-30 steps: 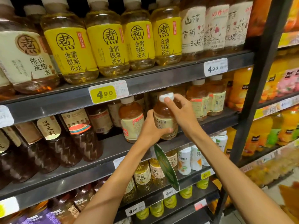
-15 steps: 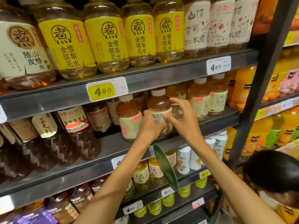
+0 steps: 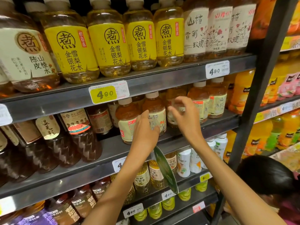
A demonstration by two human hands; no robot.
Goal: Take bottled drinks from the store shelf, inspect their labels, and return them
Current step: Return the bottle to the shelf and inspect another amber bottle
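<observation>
An amber drink bottle [image 3: 159,118] with a white cap and a cream label stands upright on the middle shelf [image 3: 113,148], among similar bottles. My left hand [image 3: 144,132] holds it low on its left side, with the fingers running up the side and the thumb across the bottom of the label. My right hand [image 3: 183,114] hovers just right of it, a small gap away. Its fingers are loosely curled around nothing, in front of a neighbouring bottle.
Yellow-labelled bottles [image 3: 107,44] fill the shelf above, and dark brown bottles [image 3: 76,140] stand to the left. A green oval sign [image 3: 165,172] sticks out below my arms. A dark upright post [image 3: 259,95] bounds the shelf on the right. A person's dark-haired head [image 3: 266,174] is at the bottom right.
The bottle went from tilted in both hands to upright on the shelf. My right hand has left it and moved right. A person's head has come into view at the bottom right.
</observation>
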